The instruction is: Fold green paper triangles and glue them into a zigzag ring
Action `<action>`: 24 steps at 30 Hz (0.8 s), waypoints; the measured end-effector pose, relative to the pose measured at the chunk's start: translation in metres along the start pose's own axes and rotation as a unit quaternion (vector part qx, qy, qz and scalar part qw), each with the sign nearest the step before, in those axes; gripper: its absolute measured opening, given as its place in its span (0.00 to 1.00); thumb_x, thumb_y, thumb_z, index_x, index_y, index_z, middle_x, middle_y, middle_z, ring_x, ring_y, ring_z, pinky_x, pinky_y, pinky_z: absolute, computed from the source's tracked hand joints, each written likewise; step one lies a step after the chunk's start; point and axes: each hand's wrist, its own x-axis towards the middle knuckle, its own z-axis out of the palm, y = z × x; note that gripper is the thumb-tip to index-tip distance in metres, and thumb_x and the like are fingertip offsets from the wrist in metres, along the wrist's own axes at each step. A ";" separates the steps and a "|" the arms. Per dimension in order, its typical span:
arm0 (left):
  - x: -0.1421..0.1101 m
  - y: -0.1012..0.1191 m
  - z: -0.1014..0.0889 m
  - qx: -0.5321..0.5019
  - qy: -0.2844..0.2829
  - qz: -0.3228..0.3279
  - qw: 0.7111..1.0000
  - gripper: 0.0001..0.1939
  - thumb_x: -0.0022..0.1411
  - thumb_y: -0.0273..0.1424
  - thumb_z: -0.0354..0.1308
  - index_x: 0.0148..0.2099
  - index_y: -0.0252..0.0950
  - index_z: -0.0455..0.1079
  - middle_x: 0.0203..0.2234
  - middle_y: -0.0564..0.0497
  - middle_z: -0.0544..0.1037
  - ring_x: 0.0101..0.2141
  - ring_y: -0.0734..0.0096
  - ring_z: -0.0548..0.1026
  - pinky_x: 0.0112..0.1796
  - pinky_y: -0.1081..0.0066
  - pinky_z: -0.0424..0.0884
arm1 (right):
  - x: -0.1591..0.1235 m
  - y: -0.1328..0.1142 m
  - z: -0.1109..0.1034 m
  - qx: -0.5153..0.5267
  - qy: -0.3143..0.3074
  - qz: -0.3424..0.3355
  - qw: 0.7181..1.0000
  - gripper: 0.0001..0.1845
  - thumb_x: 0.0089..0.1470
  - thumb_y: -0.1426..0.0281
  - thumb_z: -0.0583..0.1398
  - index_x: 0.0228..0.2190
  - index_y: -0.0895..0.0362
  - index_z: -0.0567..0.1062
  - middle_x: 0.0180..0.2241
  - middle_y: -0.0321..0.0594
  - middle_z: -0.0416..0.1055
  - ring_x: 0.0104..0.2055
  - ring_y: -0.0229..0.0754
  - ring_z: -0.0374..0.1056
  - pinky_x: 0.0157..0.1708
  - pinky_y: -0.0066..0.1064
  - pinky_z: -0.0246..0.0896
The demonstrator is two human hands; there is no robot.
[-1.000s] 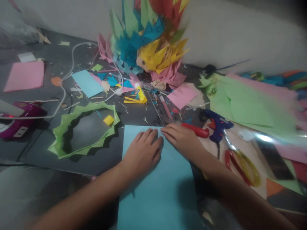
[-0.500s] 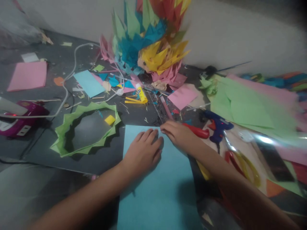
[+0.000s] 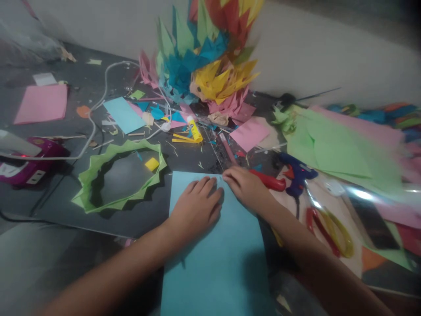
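Observation:
A large light-blue sheet of paper lies before me, its far edge on the dark table and its lower part reaching out of view at the bottom. My left hand rests on it near the far edge, palm down, fingers stretched out and slightly bent. At the sheet's far right corner, my right hand has its fingertips pinched together on the paper edge; the corner itself is hidden under that hand. Just beyond the right hand are a red-handled tool and a pinkish stick.
Left of the sheet sits a zigzag green paper ring. Behind are a glue stick, paper scraps and a colourful folded-paper construction. A blue glue gun, scissors, a phone and green sheets lie right. A white cable crosses the left.
My right fingers have drawn together and shifted slightly right along the sheet's far edge. The left hand stays in place on the paper. The view has shifted slightly.

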 end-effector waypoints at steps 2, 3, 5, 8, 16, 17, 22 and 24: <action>0.000 0.000 0.000 0.001 0.001 0.002 1.000 0.18 0.64 0.33 0.48 0.55 0.36 0.62 0.55 0.43 0.65 0.55 0.55 0.61 0.50 0.58 0.61 | 0.000 0.000 -0.001 -0.012 0.001 -0.007 1.000 0.07 0.58 0.72 0.53 0.33 0.57 0.71 0.32 0.39 0.72 0.36 0.39 0.68 0.34 0.28 0.60; 0.001 0.000 0.000 0.001 0.001 0.002 1.000 0.18 0.64 0.33 0.48 0.55 0.36 0.62 0.55 0.43 0.65 0.55 0.55 0.61 0.50 0.58 0.61 | 0.000 -0.001 -0.001 -0.023 0.001 -0.013 1.000 0.07 0.58 0.72 0.54 0.33 0.57 0.72 0.33 0.39 0.72 0.36 0.39 0.68 0.35 0.28 0.60; 0.001 0.000 0.000 0.000 -0.002 -0.001 1.000 0.18 0.63 0.33 0.48 0.55 0.36 0.62 0.56 0.43 0.64 0.55 0.55 0.61 0.51 0.58 0.61 | 0.000 -0.003 -0.003 -0.063 -0.002 -0.033 0.997 0.07 0.57 0.73 0.54 0.33 0.58 0.72 0.33 0.40 0.72 0.37 0.39 0.68 0.36 0.28 0.60; 0.001 0.001 -0.001 -0.005 -0.009 -0.005 1.000 0.18 0.64 0.34 0.48 0.55 0.36 0.63 0.56 0.42 0.64 0.56 0.55 0.61 0.52 0.57 0.60 | 0.002 -0.012 -0.010 -0.152 -0.062 -0.073 0.984 0.10 0.57 0.76 0.52 0.32 0.59 0.73 0.34 0.43 0.73 0.39 0.41 0.68 0.36 0.30 0.60; 0.000 -0.001 -0.002 -0.003 -0.011 0.000 1.000 0.19 0.65 0.35 0.46 0.55 0.34 0.62 0.56 0.41 0.63 0.57 0.55 0.60 0.53 0.57 0.59 | 0.023 -0.055 -0.029 -0.302 -0.260 0.013 0.917 0.11 0.56 0.80 0.51 0.33 0.61 0.73 0.35 0.46 0.71 0.30 0.40 0.69 0.22 0.29 0.53; 0.000 -0.001 -0.002 -0.003 -0.010 0.001 1.000 0.19 0.65 0.35 0.46 0.55 0.34 0.62 0.56 0.41 0.64 0.57 0.55 0.60 0.53 0.57 0.59 | 0.027 -0.056 -0.030 -0.313 -0.267 0.008 0.912 0.11 0.56 0.80 0.51 0.33 0.62 0.73 0.35 0.47 0.71 0.30 0.40 0.69 0.22 0.29 0.52; 0.000 -0.001 -0.002 -0.007 -0.003 0.006 1.000 0.19 0.64 0.35 0.46 0.56 0.35 0.61 0.56 0.42 0.64 0.56 0.55 0.60 0.52 0.57 0.59 | 0.037 -0.041 -0.030 -0.330 -0.258 -0.070 0.905 0.10 0.55 0.78 0.52 0.34 0.60 0.73 0.33 0.46 0.71 0.29 0.42 0.68 0.20 0.31 0.48; 0.000 -0.002 -0.002 -0.006 -0.004 0.008 1.000 0.19 0.65 0.35 0.46 0.56 0.34 0.62 0.57 0.41 0.63 0.57 0.55 0.60 0.53 0.57 0.59 | 0.035 -0.034 -0.028 -0.315 -0.238 -0.084 0.915 0.08 0.56 0.74 0.53 0.34 0.59 0.72 0.33 0.46 0.72 0.28 0.42 0.67 0.20 0.32 0.46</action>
